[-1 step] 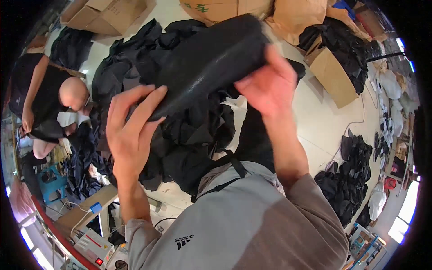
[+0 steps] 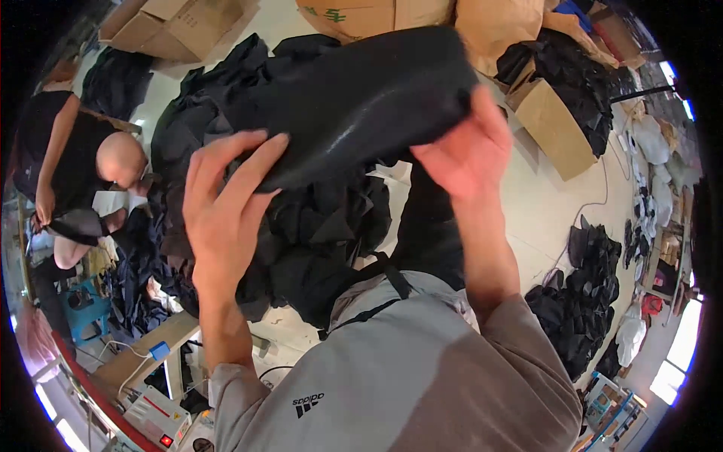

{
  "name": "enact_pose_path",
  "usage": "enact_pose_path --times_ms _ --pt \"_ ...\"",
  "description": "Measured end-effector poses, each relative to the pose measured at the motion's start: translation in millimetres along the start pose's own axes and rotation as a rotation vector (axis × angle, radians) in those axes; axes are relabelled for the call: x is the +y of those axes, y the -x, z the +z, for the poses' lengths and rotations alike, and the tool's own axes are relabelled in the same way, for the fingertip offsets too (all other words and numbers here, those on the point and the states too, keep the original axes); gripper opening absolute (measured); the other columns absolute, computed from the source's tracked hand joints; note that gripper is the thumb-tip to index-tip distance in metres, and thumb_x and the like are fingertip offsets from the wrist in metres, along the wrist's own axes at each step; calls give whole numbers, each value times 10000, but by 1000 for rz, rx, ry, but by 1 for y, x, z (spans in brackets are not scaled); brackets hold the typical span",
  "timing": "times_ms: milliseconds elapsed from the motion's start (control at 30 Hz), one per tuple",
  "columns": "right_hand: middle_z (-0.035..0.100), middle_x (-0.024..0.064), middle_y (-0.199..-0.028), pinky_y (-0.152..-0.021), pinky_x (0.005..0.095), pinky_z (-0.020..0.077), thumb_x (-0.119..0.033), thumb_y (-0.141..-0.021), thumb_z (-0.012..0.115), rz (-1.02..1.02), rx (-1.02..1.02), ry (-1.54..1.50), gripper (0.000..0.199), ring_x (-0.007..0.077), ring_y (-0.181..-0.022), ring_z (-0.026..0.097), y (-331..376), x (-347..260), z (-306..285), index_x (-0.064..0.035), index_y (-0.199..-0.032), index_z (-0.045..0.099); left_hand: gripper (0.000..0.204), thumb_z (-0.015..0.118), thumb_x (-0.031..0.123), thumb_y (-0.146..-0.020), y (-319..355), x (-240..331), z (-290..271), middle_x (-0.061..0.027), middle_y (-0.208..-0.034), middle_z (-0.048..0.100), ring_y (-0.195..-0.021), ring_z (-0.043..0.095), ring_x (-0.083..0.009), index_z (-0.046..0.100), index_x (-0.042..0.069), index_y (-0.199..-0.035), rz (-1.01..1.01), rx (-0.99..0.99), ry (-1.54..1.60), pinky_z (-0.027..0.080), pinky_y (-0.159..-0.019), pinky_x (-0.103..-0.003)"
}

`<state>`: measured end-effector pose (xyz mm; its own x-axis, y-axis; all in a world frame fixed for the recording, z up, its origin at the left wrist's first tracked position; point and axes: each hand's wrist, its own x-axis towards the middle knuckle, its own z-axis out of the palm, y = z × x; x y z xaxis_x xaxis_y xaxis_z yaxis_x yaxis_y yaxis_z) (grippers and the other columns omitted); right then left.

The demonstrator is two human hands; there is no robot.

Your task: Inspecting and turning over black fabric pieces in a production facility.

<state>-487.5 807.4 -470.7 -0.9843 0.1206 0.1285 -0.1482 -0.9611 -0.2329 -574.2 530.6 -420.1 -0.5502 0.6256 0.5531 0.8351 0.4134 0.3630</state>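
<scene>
A large black piece of smooth, slightly glossy, leather-like material, curved like a broad tube, is held up in front of me between both hands. My left hand grips its lower left end, fingertips on the front face and thumb below. At the right end my right hand holds the edge, fingers partly hidden behind it. Below and behind it lies a wide heap of black cut pieces, partly covered by the held piece and my arms.
Cardboard boxes stand at the far side, and an open box lies at far right. Another black pile is on the right floor. A person sits bent over at left. A wooden bench and a white device are near left.
The black piece has shifted right and is a little more stretched out. Both hands have moved slightly right with it, the right one farther, and both keep their grip.
</scene>
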Motion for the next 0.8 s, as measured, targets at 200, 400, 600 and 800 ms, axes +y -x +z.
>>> enact_pose_path --times_ms 200,400,600,800 --pt "529 111 -1473 -1126 456 394 -365 -1053 447 -249 59 108 458 294 -1334 520 77 -64 -28 -77 -1399 535 594 715 -18 -710 -31 -11 97 -75 -1296 601 -1192 568 -298 642 136 -1279 96 -113 92 474 -1014 -401" --pt "701 95 -1205 -986 361 526 -250 -1069 418 -324 602 285 353 213 -1129 659 86 -89 -91 -17 -1259 605 580 615 -69 -807 -31 -20 172 -127 -1337 570 -1246 539 -339 558 112 -1355 18 -244 280 454 -1052 -416" --pt "739 24 -1009 -841 266 578 -194 -1051 460 -224 719 472 237 132 -944 700 71 -155 -134 -63 -1076 656 227 636 -49 -868 -28 -35 179 -104 -1076 683 -996 651 -295 710 57 -1054 -58 28 541 533 -821 -352" --pt "700 12 -999 -818 301 551 -220 -1026 556 -263 1020 707 151 130 -889 646 59 -189 -185 -98 -1044 642 446 581 -26 -859 -17 -34 200 -155 -1271 611 -1216 563 -347 604 83 -1291 -40 -62 549 438 -1071 -419"
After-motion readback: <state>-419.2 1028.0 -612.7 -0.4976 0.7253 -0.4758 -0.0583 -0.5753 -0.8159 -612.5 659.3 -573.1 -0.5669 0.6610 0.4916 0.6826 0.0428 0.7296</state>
